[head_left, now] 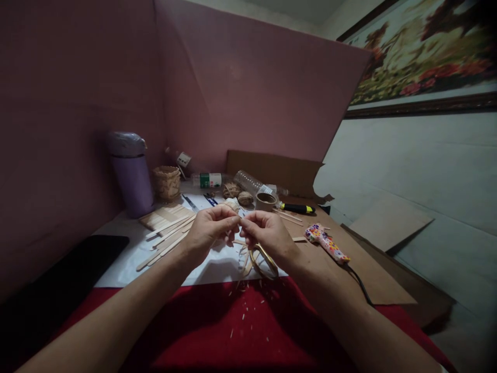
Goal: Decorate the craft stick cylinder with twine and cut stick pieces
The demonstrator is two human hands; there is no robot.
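My left hand (pixel 209 228) and my right hand (pixel 269 230) meet over the near part of the white sheet (pixel 116 269), thumbs and fingertips pinched together. Whatever sits between the fingertips is too small to make out. Just behind the left fingers a pale, cream-coloured object (pixel 233 203) is partly hidden. Under the right hand lie gold-handled scissors (pixel 267 265), their blades not clearly visible, among thin wood slivers. Several flat wooden craft sticks (pixel 165 246) lie fanned out left of my left hand.
Behind are twine balls (pixel 232 190), a tape roll (pixel 266 202), clear plastic bottles (pixel 250 181) and a black-and-yellow cutter (pixel 298 208). A corded, flower-patterned glue gun (pixel 328 246) lies right on cardboard (pixel 361 274). A purple tumbler (pixel 134 181) and small basket (pixel 166 184) stand left. Slivers dot the red cloth (pixel 217 326).
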